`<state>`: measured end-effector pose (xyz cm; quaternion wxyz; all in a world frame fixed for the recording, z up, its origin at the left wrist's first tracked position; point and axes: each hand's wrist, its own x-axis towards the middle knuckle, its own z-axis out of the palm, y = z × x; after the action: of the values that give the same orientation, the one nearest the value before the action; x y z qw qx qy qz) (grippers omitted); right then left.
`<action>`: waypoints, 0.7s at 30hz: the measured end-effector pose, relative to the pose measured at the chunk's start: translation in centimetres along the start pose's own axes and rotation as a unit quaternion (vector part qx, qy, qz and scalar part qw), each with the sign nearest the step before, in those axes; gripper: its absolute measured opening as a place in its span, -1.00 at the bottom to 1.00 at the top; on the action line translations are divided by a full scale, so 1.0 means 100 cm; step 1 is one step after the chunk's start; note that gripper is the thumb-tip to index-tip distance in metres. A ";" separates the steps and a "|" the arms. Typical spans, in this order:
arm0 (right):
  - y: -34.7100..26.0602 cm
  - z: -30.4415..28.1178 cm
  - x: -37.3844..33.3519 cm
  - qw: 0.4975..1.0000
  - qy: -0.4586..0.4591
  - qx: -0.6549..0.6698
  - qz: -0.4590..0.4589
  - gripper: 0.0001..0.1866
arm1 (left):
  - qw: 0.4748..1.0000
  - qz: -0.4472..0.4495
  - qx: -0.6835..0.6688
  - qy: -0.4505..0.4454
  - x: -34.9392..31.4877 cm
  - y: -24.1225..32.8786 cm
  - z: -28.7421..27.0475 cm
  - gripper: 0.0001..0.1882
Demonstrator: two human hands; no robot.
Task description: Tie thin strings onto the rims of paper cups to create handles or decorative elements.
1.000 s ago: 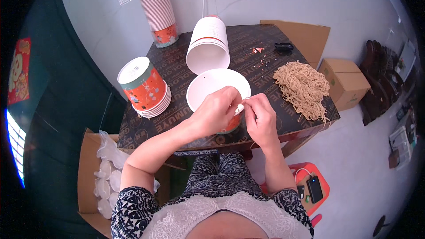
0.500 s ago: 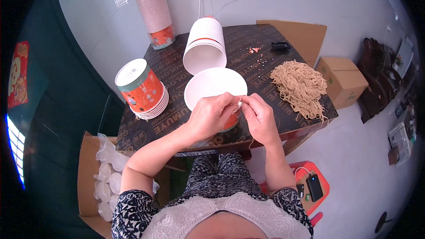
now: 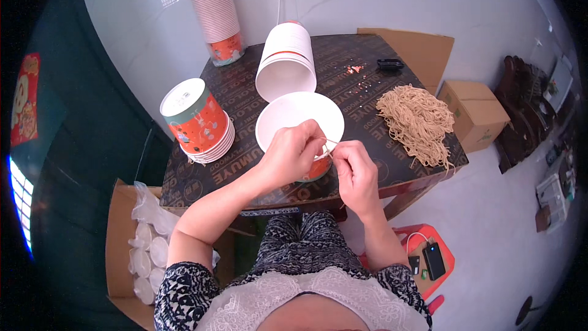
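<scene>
In front of me at the table's near edge stands a paper bucket (image 3: 282,113), white inside and orange outside. Over its near rim, my left hand (image 3: 291,154) pinches a thin tan string (image 3: 331,141). The fingers of my right hand (image 3: 355,168) are closed on the same string, a short way to the right. A small pale piece at the string, by the left fingertips, is too small to make out. Right of my hands lies a tangled heap of tan string (image 3: 416,124).
Upturned orange paper buckets (image 3: 199,124) stand nested at the left. Behind my bucket, a row of white buckets (image 3: 285,46) lies on its side. A tall wrapped stack (image 3: 215,12) stands at the back left. Small beads (image 3: 354,70) and a black object (image 3: 389,64) lie at the back right.
My hands have drawn slightly apart, with the string showing between them. The right hand has shifted a little down, and the left fingers have turned over the bucket rim.
</scene>
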<state>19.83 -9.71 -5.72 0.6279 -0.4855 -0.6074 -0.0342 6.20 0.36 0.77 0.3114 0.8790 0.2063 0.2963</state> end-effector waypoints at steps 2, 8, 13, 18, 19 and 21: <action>-0.001 0.000 -0.006 1.000 -0.016 -0.016 -0.007 -0.90 | 1.000 -0.007 0.005 0.006 0.002 -0.003 -0.001 -0.92; -0.001 0.003 -0.015 0.987 -0.010 -0.137 -0.080 -0.82 | 0.998 -0.009 0.037 0.040 0.005 -0.010 0.004 -0.88; -0.001 0.001 -0.011 0.973 0.031 -0.173 -0.148 -0.77 | 0.998 0.012 0.050 0.037 0.006 -0.011 0.003 -0.89; 0.002 0.003 -0.008 0.970 0.044 -0.166 -0.173 -0.85 | 0.956 0.222 0.176 0.078 0.001 -0.016 0.003 -0.90; 0.002 0.008 -0.011 0.993 0.056 -0.060 -0.080 -0.91 | 0.956 0.223 0.176 0.077 0.000 -0.016 0.003 -0.90; 0.005 0.017 -0.014 0.991 0.076 0.096 0.048 -0.92 | 0.930 0.278 0.233 0.061 -0.001 -0.016 0.001 -0.78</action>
<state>18.52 -9.12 -7.50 0.7169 -0.4477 -0.5342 0.0172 5.92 1.44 -0.44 -0.0100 0.9291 0.0359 0.3680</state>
